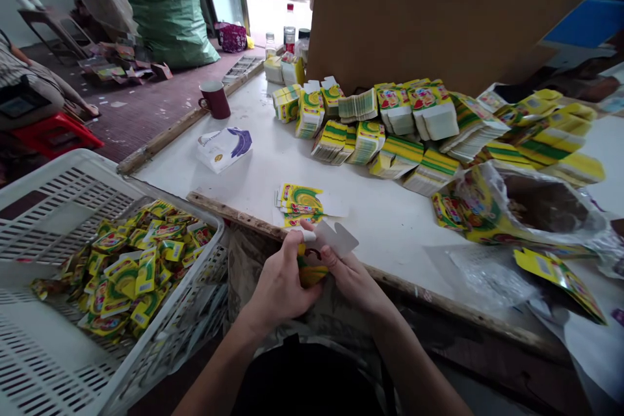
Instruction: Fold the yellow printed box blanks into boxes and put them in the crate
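Grip: left hand and right hand together grasp one yellow carton at the worktop's near edge, seemingly to leave the thumbs free.
Flat cartons: small pile just beyond the hands, probably for easy reach.
White basket: at left, apparently there to contain yellow packets.
Lettering: carton logos and purple-white packet too blurred to read.
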Tool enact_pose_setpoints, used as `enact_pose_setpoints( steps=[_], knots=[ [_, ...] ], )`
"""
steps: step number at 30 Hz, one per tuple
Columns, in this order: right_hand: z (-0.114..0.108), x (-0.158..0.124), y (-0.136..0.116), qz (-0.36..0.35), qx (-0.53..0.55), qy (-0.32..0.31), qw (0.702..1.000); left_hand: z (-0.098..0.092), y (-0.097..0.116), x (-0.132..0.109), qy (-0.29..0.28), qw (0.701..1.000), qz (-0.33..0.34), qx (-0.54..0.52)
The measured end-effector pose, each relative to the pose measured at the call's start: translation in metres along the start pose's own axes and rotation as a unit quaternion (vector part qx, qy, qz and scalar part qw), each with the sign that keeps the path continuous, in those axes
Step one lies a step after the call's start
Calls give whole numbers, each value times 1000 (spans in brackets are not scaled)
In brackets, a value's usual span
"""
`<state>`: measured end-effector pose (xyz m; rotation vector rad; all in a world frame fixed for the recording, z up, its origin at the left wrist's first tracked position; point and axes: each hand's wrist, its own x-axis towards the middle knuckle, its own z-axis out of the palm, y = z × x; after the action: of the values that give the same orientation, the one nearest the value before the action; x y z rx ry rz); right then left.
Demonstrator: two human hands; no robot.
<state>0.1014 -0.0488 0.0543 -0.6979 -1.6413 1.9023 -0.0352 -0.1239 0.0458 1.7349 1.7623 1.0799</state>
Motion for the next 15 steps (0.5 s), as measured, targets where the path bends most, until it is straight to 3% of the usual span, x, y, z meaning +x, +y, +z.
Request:
enact_pose_setpoints(
  steps=[15],
  knots=[
    [3, 7, 10, 15, 26, 44, 999, -1, 0, 4, -16, 999, -25, -18]
  ],
)
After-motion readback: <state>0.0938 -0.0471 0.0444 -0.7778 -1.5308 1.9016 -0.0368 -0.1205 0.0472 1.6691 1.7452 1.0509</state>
